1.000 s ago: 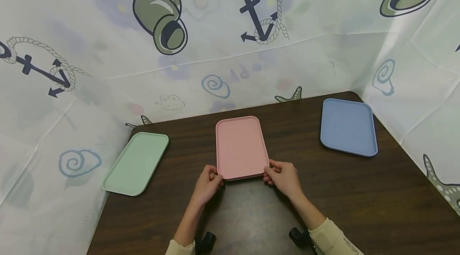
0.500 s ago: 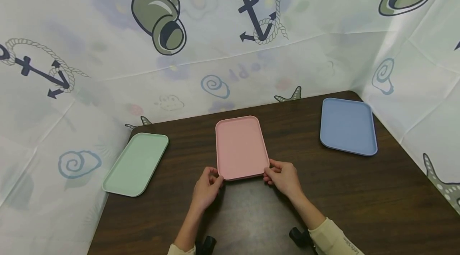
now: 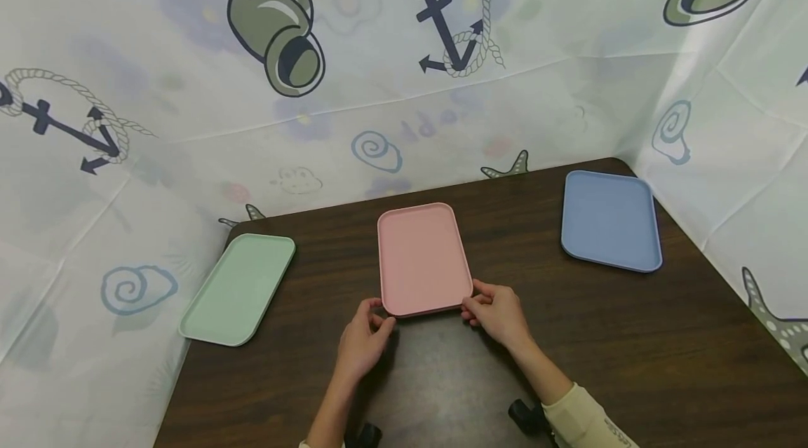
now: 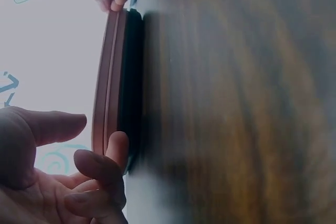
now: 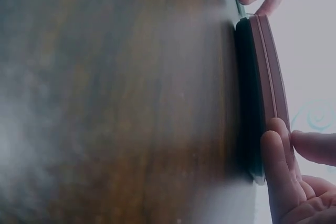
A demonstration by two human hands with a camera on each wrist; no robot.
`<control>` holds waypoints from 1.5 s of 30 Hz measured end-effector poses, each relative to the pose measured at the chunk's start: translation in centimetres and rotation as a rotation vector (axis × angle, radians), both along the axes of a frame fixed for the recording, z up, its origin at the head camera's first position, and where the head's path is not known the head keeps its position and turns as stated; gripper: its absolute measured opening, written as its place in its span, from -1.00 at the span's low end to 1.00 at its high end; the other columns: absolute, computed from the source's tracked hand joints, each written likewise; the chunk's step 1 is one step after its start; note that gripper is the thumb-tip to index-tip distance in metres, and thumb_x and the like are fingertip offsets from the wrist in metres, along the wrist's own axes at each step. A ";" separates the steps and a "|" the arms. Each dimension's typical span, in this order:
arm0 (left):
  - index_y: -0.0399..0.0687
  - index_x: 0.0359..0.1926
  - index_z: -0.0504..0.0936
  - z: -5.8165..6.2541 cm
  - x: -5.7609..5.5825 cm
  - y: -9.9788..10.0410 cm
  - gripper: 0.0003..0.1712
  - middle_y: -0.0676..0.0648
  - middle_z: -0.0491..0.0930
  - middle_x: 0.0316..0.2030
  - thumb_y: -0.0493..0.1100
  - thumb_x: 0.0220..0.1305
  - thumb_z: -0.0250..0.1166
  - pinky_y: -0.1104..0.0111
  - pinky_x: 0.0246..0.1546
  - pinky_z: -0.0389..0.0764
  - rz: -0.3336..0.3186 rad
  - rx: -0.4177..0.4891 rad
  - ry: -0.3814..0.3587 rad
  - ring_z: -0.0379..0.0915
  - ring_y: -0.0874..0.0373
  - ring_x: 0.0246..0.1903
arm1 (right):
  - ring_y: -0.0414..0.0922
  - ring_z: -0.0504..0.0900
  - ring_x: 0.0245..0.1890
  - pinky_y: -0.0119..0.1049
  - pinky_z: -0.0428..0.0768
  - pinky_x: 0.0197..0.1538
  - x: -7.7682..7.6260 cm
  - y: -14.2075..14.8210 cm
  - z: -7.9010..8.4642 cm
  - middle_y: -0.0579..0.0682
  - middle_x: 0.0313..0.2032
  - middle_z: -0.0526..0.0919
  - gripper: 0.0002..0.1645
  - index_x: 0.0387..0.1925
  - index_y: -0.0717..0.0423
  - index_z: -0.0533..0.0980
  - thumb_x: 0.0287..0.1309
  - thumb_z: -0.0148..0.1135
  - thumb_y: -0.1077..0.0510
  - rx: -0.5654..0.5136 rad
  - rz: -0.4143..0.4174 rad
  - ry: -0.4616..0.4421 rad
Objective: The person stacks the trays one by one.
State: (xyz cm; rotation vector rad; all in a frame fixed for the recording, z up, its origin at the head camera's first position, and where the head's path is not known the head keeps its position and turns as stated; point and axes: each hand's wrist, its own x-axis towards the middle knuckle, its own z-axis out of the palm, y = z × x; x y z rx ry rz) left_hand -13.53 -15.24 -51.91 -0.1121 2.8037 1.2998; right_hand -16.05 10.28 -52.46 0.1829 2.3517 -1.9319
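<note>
A pink rectangular tray (image 3: 424, 259) lies on the dark wooden table, in the middle of the head view. Its edge shows two pink layers (image 4: 109, 82) above a dark band in the left wrist view; whether these are stacked trays, I cannot tell. My left hand (image 3: 362, 343) is at the near left corner, its fingers touching the side while the thumb (image 4: 63, 127) stands apart from the rim. At the near right corner, my right hand (image 3: 501, 315) pinches the tray edge between thumb (image 5: 315, 145) and fingers.
On the left of the table (image 3: 606, 350) lies a light green tray (image 3: 240, 290), angled. A blue tray (image 3: 611, 220) sits at the back right. White patterned cloth (image 3: 379, 34) hangs behind the table and along both sides.
My left thumb has come off the pink tray's corner and the left hand has drawn slightly back. The right hand keeps its pinch. The trays stay in place.
</note>
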 end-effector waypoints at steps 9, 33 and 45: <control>-0.20 0.36 0.33 0.5 0.8 0.4 -0.36 0.01 0.62 -0.31 -0.09 0.34 0.26 0.30 -0.54 0.44 -0.030 0.048 -0.075 0.46 0.18 -0.62 | 0.00 0.72 -0.46 -0.24 0.65 -0.44 0.1 0.1 0.2 0.07 -0.46 0.71 -0.25 0.32 0.44 0.29 0.11 0.35 0.34 0.007 0.034 0.001; -0.32 0.32 0.38 0.1 3.6 3.8 -0.32 0.09 0.60 -0.27 -0.03 0.29 0.27 0.38 -0.57 0.38 -0.092 0.008 -0.118 0.39 0.25 -0.61 | 0.08 0.72 -0.25 -0.16 0.67 -0.29 2.0 6.3 1.5 0.26 -0.19 0.69 -0.35 0.30 0.48 0.29 0.30 0.23 0.22 -0.054 0.196 -0.068; -0.08 0.09 0.64 0.6 4.1 6.8 -0.61 0.14 0.59 -0.33 -0.08 0.26 0.31 0.43 -0.61 0.40 -0.159 0.052 -0.008 0.36 0.33 -0.70 | -0.01 0.73 -0.27 -0.22 0.67 -0.30 3.1 11.0 1.7 0.31 -0.13 0.67 -0.41 0.25 0.47 0.36 0.33 0.22 0.17 -0.006 0.094 -0.060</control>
